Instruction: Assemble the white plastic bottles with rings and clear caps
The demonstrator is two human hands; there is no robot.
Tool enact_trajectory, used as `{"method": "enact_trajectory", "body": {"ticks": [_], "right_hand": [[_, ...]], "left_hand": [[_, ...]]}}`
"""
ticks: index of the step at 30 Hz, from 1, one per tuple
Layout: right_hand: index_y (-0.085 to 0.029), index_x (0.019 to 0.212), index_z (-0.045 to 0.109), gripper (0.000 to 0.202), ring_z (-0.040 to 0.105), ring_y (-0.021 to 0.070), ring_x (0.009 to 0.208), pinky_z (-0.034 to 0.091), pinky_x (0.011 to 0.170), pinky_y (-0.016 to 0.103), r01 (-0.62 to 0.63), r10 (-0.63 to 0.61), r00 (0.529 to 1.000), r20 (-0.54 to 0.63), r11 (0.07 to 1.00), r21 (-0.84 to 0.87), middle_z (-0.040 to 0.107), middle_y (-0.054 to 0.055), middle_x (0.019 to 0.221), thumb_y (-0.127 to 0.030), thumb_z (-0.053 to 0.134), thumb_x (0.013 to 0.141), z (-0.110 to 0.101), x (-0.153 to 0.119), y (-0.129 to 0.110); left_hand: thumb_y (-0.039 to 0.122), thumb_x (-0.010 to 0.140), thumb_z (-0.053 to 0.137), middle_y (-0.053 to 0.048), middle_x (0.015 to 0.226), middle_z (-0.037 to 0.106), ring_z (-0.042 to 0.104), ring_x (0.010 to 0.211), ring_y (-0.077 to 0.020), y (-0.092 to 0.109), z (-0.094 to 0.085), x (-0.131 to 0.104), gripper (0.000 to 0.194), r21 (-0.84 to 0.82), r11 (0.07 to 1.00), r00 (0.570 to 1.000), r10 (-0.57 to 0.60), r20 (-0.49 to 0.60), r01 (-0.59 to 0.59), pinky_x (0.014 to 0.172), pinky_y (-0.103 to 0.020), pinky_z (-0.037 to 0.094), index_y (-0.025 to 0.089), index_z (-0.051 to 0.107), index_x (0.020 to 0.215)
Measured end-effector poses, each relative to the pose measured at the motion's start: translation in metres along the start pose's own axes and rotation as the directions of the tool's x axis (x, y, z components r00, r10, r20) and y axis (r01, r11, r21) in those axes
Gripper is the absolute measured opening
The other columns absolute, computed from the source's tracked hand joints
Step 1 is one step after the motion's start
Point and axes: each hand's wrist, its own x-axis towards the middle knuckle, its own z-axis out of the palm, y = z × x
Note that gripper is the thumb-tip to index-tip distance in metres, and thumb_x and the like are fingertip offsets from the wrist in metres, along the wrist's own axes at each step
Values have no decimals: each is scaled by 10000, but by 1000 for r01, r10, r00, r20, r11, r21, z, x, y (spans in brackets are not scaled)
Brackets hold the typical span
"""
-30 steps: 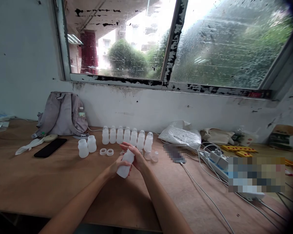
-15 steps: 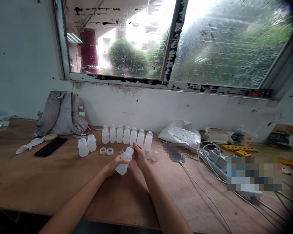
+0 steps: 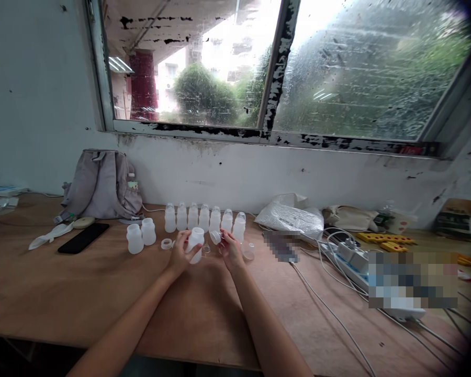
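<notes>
On the wooden table (image 3: 102,298), the left hand (image 3: 180,255) has its fingers closed around a frosted bottle (image 3: 197,255), held roughly upright near the middle, its uncovered mouth facing up. The right hand (image 3: 232,251) pinches a small translucent fitting (image 3: 215,237) just right of that mouth, apart from it. A steady, light hold round the body should avoid squeezing the wall; gripping the fitting by its outer edge would keep its opening visible and level.

Of the containers, the largest is a grey backpack (image 3: 96,183) at far left, with a small bottle (image 3: 132,184) in its side pocket. Seven covered bottles (image 3: 181,219) stand in a row on the far side; two uncovered bottles (image 3: 134,242) stand to the left (whether any holds liquid, I cannot tell). Smaller still, a loose ring (image 3: 166,244) lies left of the left hand.
</notes>
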Motion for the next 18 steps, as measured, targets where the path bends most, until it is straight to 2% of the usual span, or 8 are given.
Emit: {"method": "enact_trajectory", "body": {"ticks": [2,4,8,10,14,18], "right_hand": [[-197,732,633,202,513,105,555,396,474,221,-23,23,1000,-2,1000,18,567,-4,643,-316,675,574,-1,0,2],[-191,730,638,207,504,102,553,393,472,216,-34,33,999,7,999,32,562,-4,638,-311,680,566,-1,0,4],[-172,746,646,233,462,77,519,380,484,206,-42,42,999,31,999,-10,537,-19,603,-316,680,565,1,-3,9],[-161,746,648,237,442,70,502,363,480,203,-29,35,998,59,995,-92,531,-23,585,-335,660,586,3,-6,9],[-134,673,639,214,416,70,474,323,455,203,43,40,979,202,919,-392,518,-21,535,-339,630,611,10,-12,7],[-126,642,623,224,413,74,462,327,448,207,119,89,946,312,799,-589,539,-3,554,-349,595,634,13,-15,12]], "left_hand": [[241,518,738,-52,972,522,474,944,-216,4,-13,10,420,183,980,995,85,-51,-75,744,-236,397,207,580,906],[276,531,727,-45,939,539,506,875,-200,7,-29,23,428,383,912,986,164,-22,-143,713,-241,404,206,565,922],[341,576,677,-38,951,541,545,722,-156,12,-63,57,608,706,669,969,217,114,-233,680,-261,425,214,441,1121],[346,624,626,-41,965,533,548,732,-160,14,-78,74,573,822,513,963,226,149,-247,707,-278,425,222,423,1146],[377,676,565,-49,933,567,546,838,-199,20,-95,99,382,950,276,977,187,97,-147,801,-321,385,210,506,1015],[446,680,558,-72,948,595,525,889,-250,20,-98,109,367,996,83,995,99,16,-24,894,-459,261,201,510,949]]}}
